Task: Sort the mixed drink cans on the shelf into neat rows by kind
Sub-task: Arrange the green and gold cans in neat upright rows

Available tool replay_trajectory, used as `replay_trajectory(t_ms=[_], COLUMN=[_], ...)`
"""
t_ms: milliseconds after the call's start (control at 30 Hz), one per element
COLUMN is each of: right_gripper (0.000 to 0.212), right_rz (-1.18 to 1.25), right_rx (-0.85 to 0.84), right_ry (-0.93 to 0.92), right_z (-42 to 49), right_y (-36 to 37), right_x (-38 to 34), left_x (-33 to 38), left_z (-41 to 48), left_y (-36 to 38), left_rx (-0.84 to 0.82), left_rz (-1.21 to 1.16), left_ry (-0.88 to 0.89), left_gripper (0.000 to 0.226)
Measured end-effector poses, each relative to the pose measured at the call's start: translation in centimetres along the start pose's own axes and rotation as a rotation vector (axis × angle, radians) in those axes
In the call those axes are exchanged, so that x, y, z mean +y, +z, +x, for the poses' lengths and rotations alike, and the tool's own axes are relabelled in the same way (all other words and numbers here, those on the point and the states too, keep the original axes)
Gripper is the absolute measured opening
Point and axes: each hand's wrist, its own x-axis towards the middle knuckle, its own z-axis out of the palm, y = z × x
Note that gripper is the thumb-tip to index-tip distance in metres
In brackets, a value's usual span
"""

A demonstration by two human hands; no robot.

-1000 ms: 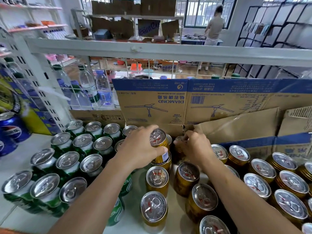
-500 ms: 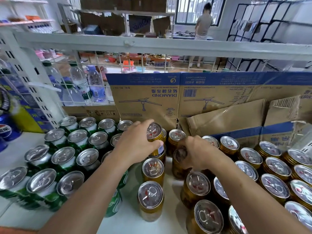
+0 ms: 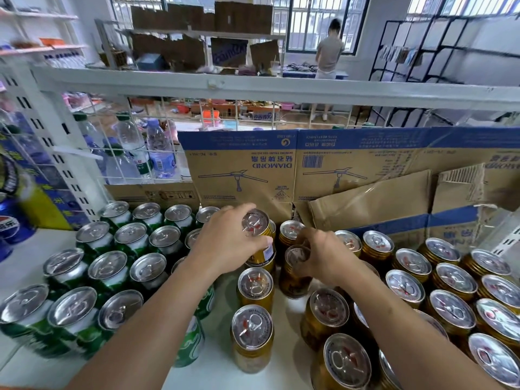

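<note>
Left hand: fingers are curled round a raised gold can, held upright above the back end of the middle gold column. Right hand: a second gold can is gripped near its rim, upright, just right of that column on the shelf. Green cans are massed to the left. Set-down is judged to lie straight below the left hand, axis kept vertical.

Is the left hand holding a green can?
No, the left hand grips a gold can by its upper part, while the green cans stand in rows to its left.
</note>
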Motion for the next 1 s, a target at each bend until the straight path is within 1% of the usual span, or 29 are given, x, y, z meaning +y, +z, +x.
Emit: replay_trajectory(t_ms=[100, 200, 267, 333, 400, 467, 600, 733, 767, 833, 867, 900, 933, 967, 1000], right_gripper=[0.066, 0.066, 0.066, 0.062, 0.053, 0.048, 0.052, 0.033, 0.031, 0.031, 0.039, 0.051, 0.060, 0.064, 0.062], right_rz=[0.005, 0.055, 0.072, 0.084, 0.067, 0.062, 0.124, 0.162, 0.146, 0.105, 0.068, 0.006, -0.067, -0.117, -0.121], right_rx=[-0.006, -0.014, -0.019, -0.021, -0.006, 0.017, 0.038, 0.120, 0.079, -0.116, -0.219, -0.285, -0.308, -0.300, -0.271], right_ry=[0.011, 0.025, 0.020, 0.023, 0.009, -0.011, -0.032, -0.008, -0.027, -0.055, -0.051, -0.047, -0.040, -0.042, -0.047], right_z=[0.3, 0.6, 0.6, 0.4, 0.3, 0.2, -0.4, -2.5, -3.1, -4.6, -5.1, -5.5, -5.7, -5.9, -6.1], right_y=[0.0, 0.0, 0.1, 0.1, 0.1, 0.3, 0.4, -0.5, -0.9, -1.7, -1.9, -1.8, -1.6, -1.3, -1.1], right_x=[-0.4, -0.7, -0.7, -0.7, -0.5, -0.2, 0.4, 0.9, 1.1, 0.9, 0.7, 0.7, 0.6, 0.6, 0.5], left_x=[0.1, 0.5, 0.7, 0.7, 0.7, 0.7, 1.1, 1.1, 1.1, 1.2, 1.3, 1.4, 1.5, 1.5, 1.6], left_z=[-0.2, -0.4, -0.6, -0.9, -1.1, -1.3, -1.6, -1.7, -1.7, -1.6, -1.6, -1.6, -1.5, -1.5, -1.6], left_y=[-1.0, -2.1, -2.4, -2.5, -2.3, -2.1, -1.7, -1.2, -1.2, -1.1, -1.0, -1.0, -0.9, -0.7, -0.6], left_rx=[0.068, 0.128, 0.140, 0.133, 0.118, 0.092, 0.038, -0.015, -0.019, -0.020, -0.016, -0.011, -0.004, 0.001, 0.004], left_rz=[-0.068, -0.055, -0.052, -0.060, -0.079, -0.103, -0.174, -0.247, -0.260, -0.290, -0.299, -0.301, -0.294, -0.278, -0.257], left_ry=[0.016, 0.051, 0.056, 0.046, 0.035, 0.024, 0.037, 0.033, 0.035, 0.036, 0.033, 0.029, 0.026, 0.023, 0.021], left_gripper=[0.072, 0.071, 0.071, 0.071, 0.072, 0.077, 0.084, 0.082, 0.078, 0.065, 0.059, 0.057, 0.058, 0.060, 0.061])
